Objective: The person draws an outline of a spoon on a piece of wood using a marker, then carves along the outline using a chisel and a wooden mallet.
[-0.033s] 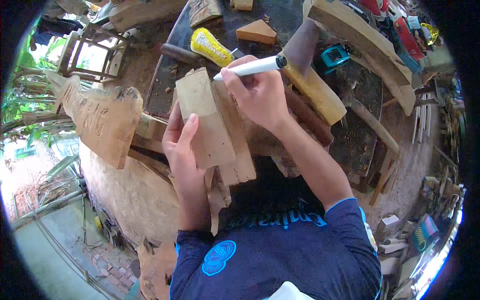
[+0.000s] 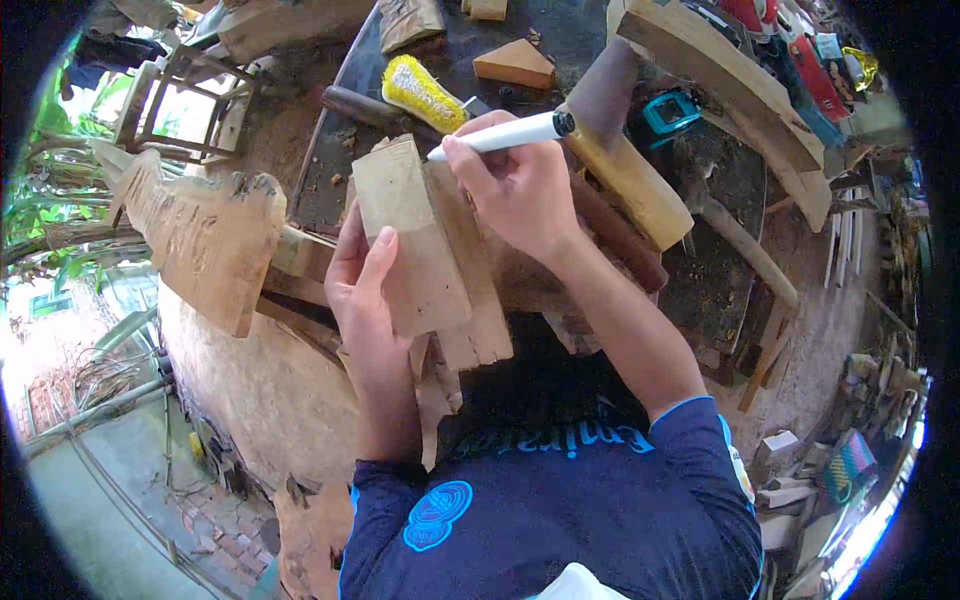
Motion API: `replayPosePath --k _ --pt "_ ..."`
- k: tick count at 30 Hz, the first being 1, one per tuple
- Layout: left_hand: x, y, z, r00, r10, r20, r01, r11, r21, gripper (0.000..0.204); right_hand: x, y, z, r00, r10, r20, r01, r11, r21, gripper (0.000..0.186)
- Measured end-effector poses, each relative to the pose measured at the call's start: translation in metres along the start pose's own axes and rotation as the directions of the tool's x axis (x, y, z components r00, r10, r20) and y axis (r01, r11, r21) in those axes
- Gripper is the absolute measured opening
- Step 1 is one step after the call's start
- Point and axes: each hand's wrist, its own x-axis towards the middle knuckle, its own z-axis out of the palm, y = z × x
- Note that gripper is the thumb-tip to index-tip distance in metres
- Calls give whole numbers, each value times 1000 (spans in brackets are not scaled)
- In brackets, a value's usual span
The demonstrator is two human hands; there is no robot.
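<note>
My left hand is closed around a pale rectangular wooden block, its thumb lying on the upper face. Under the block's right side, a second pale wooden piece sticks out toward me. A white marker with a black end is pinched in my right hand. Its tip points left, close to the block's far right edge; whether it touches the wood I cannot tell. Just beyond both hands lies a brush with yellow and white bristles.
On the dark worktop lie a wooden mallet, a teal-framed object, a wedge-shaped wood offcut and a curved plank. A rough wooden slab stands at the left. A woven basket is at the lower right.
</note>
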Motion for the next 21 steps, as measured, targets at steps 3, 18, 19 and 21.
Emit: replayPosePath --k 3,18,19,21 --pt "0 3 0 1000 1 -5 -1 1000 -11 43 1 -7 1 997 77 -1 -77 996 34 16" --pt "-1 3 0 1000 -9 28 10 999 -30 46 3 1 2 1000 -11 6 11 998 -55 13" --pt "-1 3 0 1000 -9 27 10 999 -30 46 3 1 2 1000 -11 6 11 998 -54 13" --pt "0 3 0 999 -12 30 13 999 -38 46 3 1 1 996 -88 15 89 988 -127 12"
